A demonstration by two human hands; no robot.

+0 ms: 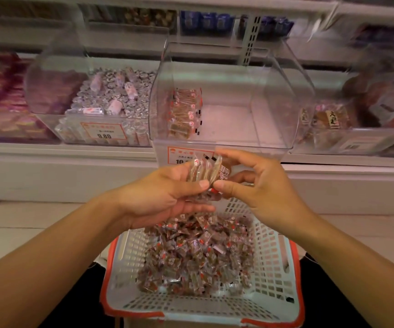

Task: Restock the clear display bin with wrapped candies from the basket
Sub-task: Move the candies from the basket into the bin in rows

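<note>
I had both hands raised between the basket and the bin, squaring up a small stack of wrapped candies (203,172) before placing it. My left hand (165,197) cradled the stack from below, fingers curled under and thumb pressed on its lower edge, while my right hand (259,185) pinched the other side with thumb and forefinger, its other fingers loosely spread. To do this step well, I judged I should get the packets lined up flat against one another, wrappers facing the same way, and keep the pinch firm at both ends so none slid out, then carry them over the front lip and set them down beside the row already there instead of dropping them loose. The clear display bin (271,138) stood just beyond my hands on the shelf, lid tipped up, holding only a single neat column of candies (184,112) against its left wall; the rest of its floor was bare, so I reckoned most of the restocking was still to do. The white basket with orange trim (129,254) sat below my forearms, heaped with loose packets (198,254) of the same kind. The neighbouring bin (77,129) on the left was full of silvery wrapped sweets, and the bin (328,136) to the right held brown packets, too blurred to name.
</note>
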